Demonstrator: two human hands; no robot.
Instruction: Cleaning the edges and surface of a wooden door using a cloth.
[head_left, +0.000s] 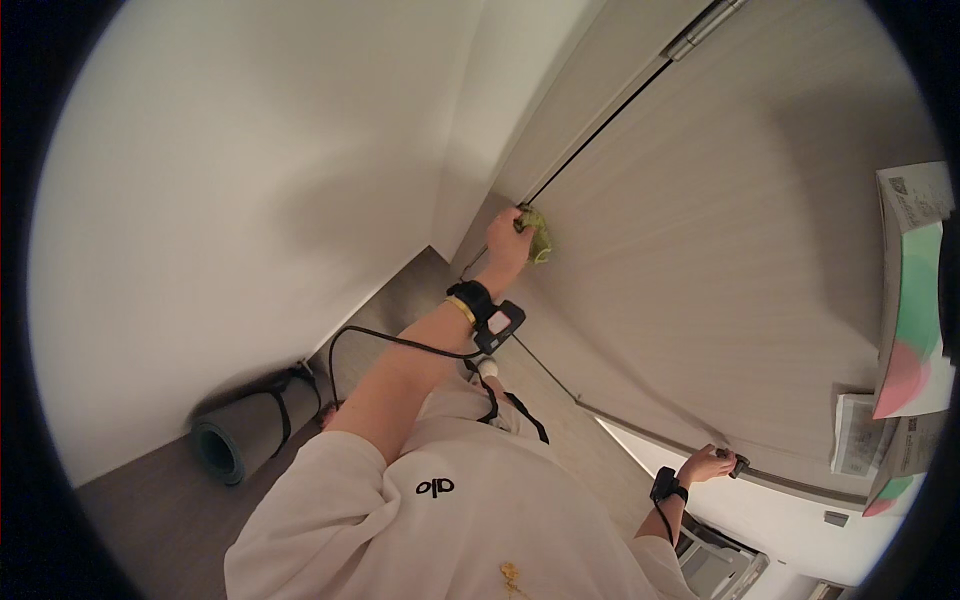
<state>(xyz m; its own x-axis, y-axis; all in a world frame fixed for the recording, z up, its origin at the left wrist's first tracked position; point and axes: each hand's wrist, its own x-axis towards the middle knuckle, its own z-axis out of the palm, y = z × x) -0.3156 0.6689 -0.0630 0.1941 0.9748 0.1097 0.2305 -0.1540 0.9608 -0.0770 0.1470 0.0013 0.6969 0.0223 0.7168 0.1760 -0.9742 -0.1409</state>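
My left hand (510, 238) grips a fuzzy green cloth (537, 234). It presses the cloth against the pale wood-grain door (697, 247), beside the dark gap along the hinge side. Over at the free edge of the same door, my right hand (706, 463) has its fingers around the dark door handle (739, 463). The door stands ajar, with a bright space past its lower edge. Each wrist carries a strapped black device, the left one (498, 327) with a cable looping back over the forearm.
A rolled exercise mat (255, 427) lies on the floor along the white wall (225, 202). Cardboard boxes with green and pink print (911, 300) bear writing at the far right. A metal hinge (705, 31) is up top. Past the door edge is a grey appliance or furnishing (716, 570).
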